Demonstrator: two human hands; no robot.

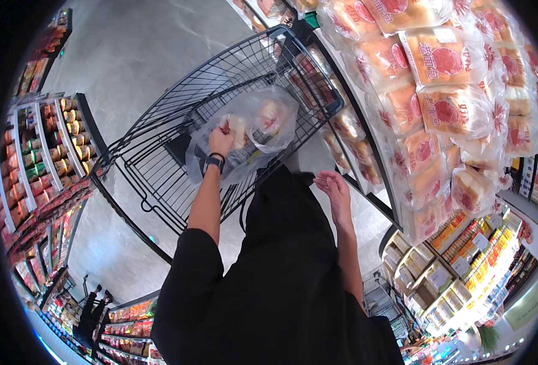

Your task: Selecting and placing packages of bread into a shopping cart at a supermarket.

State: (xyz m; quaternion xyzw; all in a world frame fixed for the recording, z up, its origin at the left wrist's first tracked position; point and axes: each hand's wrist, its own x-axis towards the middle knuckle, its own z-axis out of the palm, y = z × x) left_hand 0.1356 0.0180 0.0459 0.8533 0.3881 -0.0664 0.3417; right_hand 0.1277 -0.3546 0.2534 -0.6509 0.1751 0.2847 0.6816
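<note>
My left hand (pixel 222 141), with a dark band on its wrist, reaches into a shopping cart (pixel 178 91) and is closed on a wrapped bread pack (pixel 240 131). The pack lies in a large clear plastic bag (pixel 199 155), spread inside the cart's wire basket. Beside it in the same bag sits a second wrapped bread pack (pixel 270 115). My right hand (pixel 334 190) hangs between my body and the bread stand, fingers loosely bent and apart, holding nothing.
A stand piled with wrapped bread loaves (pixel 442 58) rises close on the right. Stacked packaged goods (pixel 463 261) fill a display at lower right. Shelves of cup-shaped packs (pixel 44 152) stand at left. Another person (pixel 89 316) in dark clothes is far off at lower left.
</note>
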